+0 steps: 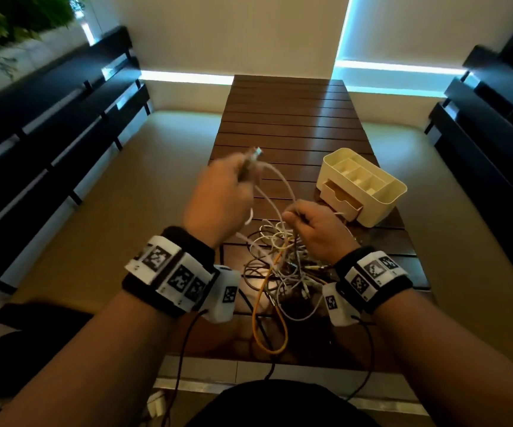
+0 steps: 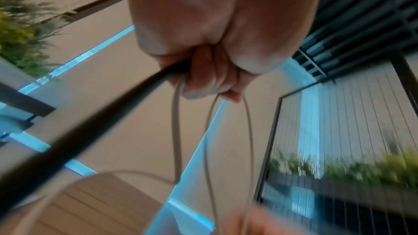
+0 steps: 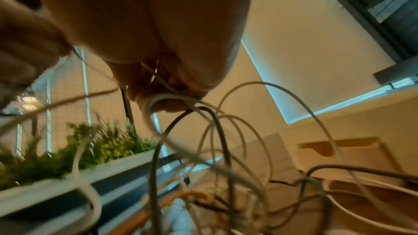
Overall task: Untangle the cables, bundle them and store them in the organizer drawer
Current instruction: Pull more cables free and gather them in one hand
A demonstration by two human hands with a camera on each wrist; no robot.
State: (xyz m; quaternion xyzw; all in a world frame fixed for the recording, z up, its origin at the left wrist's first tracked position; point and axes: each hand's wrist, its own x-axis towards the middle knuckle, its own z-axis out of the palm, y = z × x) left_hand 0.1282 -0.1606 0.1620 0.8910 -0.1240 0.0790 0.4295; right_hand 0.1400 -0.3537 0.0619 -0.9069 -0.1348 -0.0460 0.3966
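My left hand [image 1: 218, 192] is raised above the table [image 1: 289, 124], fingers curled round a white cable [image 1: 275, 174] near its plug end, which sticks up past my knuckles; the left wrist view shows white strands running down out of that fist, and a dark cord beside them. My right hand [image 1: 313, 229] sits lower, just over the tangle of cables [image 1: 280, 266], fingers pinched on thin white strands from the same heap. The tangle lies at the near end of the table, white, dark and one orange cable [image 1: 267, 315] looping toward the near edge.

These cables look light and limp, so I judge they will sag and drag neighbours along when pulled. The plugs are the stiff parts and likely snag points; I would hold just behind a plug and feed it back through loops rather than tug the middle. Thin strands could kink if yanked.

The cream organizer [image 1: 381, 192] stands toward the right edge, just beyond the tangle. Its drawer [image 1: 341, 198] is pulled out toward me, and I cannot make out anything inside it. The top compartments appear empty, though their floors are partly hidden.
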